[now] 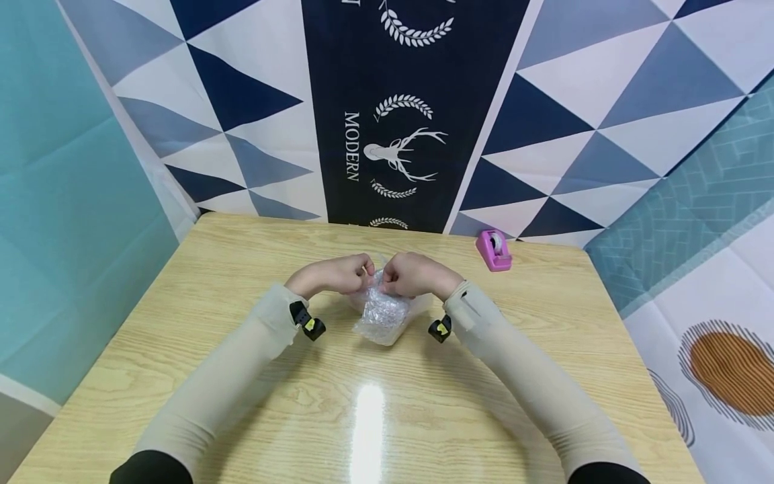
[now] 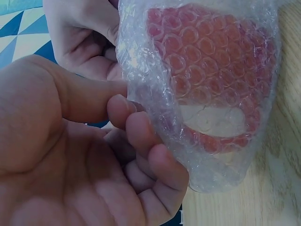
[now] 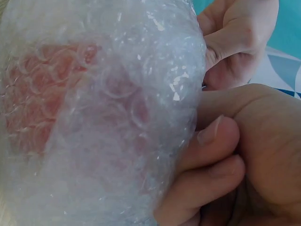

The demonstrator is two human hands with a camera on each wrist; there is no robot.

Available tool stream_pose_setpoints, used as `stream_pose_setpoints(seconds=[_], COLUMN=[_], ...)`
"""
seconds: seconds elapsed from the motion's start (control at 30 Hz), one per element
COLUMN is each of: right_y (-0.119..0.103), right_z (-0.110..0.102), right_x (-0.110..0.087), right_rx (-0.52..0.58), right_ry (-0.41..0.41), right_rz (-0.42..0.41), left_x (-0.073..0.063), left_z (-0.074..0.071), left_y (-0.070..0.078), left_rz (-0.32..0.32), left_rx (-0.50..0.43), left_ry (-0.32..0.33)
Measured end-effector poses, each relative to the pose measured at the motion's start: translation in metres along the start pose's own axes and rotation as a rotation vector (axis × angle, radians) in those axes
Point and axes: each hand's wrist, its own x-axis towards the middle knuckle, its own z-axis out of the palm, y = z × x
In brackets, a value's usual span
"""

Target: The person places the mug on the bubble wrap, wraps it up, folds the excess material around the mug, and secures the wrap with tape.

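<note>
A pinkish-red mug [image 2: 207, 56] with a looped handle [image 2: 221, 142] shows through clear bubble wrap [image 1: 385, 314] around it. The bundle is at the middle of the table, between both hands. My left hand [image 1: 340, 274] pinches the wrap's upper edge between thumb and fingertips, with the other fingers curled against it. Opposite it, my right hand [image 1: 417, 274] pinches the same upper edge from the right side. In the right wrist view, layered wrap [image 3: 108, 141] blurs much of the mug, and the fingertips lie partly behind the plastic.
A pink tape dispenser [image 1: 494, 251] with a roll in it stands near the table's back edge, right of the hands. Behind the wooden table [image 1: 290, 417] hangs a patterned cloth [image 1: 399, 134]. Small black wrist cameras [image 1: 440, 329] hang beneath both wrists.
</note>
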Motion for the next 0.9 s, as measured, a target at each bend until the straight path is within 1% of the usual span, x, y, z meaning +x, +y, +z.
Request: stream_pose_setpoints(seconds=[0.17, 0.4, 0.5, 0.6, 0.73, 0.9], right_y=[0.0014, 0.0008, 0.0012, 0.0023, 0.003, 0.0023], right_z=[0.0006, 0.0024, 0.003, 0.0027, 0.0016, 0.0009], right_x=[0.0002, 0.0012, 0.0014, 0.0013, 0.0011, 0.0002], right_rx=[0.026, 0.038, 0.035, 0.06, 0.088, 0.084], right_ry=[-0.001, 0.016, 0.022, 0.013, -0.002, -0.006], right_rz=[-0.003, 0.047, 0.046, 0.035, 0.04, 0.047], left_x=[-0.0008, -0.0006, 0.0004, 0.001, 0.0007, -0.0003], left_z=[-0.0014, -0.0019, -0.0016, -0.0011, -0.0006, -0.0009], left_y=[0.0011, 0.0015, 0.0007, -0.0004, -0.0008, 0.0005], left_rz=[-0.008, -0.012, -0.012, -0.01, -0.003, -0.005], left_rx=[-0.006, -0.016, -0.021, -0.026, -0.022, -0.016], left_ry=[-0.017, -0.027, -0.033, -0.032, -0.025, -0.024])
